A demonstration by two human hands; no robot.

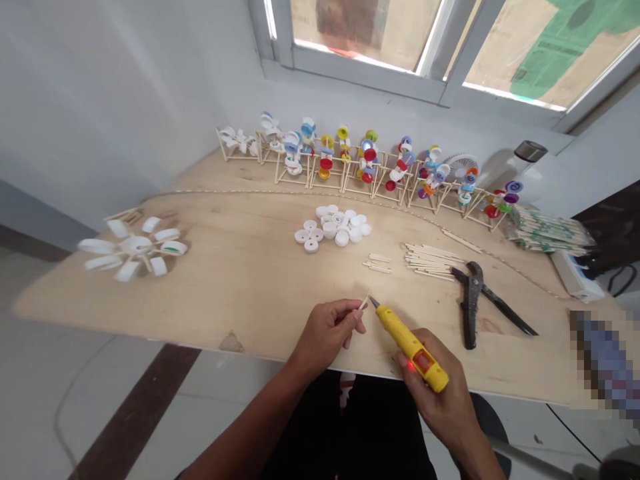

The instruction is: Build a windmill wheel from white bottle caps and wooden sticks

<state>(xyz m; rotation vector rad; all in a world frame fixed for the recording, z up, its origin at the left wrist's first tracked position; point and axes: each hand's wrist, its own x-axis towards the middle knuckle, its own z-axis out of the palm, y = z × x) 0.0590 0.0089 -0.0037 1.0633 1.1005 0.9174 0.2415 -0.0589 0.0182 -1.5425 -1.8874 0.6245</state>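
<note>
My left hand (327, 331) pinches a short wooden stick (364, 303) near the front edge of the plywood table (240, 267). My right hand (443, 393) grips a yellow glue gun (407, 343), whose metal tip almost touches the stick's upper end. Its red light glows under my thumb. A cluster of white bottle caps (334, 229) lies beyond my hands, with cut stick pieces (377, 263) and a pile of longer sticks (433, 260) to the right.
Black cutting pliers (473, 300) lie right of the glue gun. A white cap wheel (134, 248) sits at the left. A row of colourful cap-and-stick wheels (370, 163) lines the back, with packets of sticks (547, 230) at the far right.
</note>
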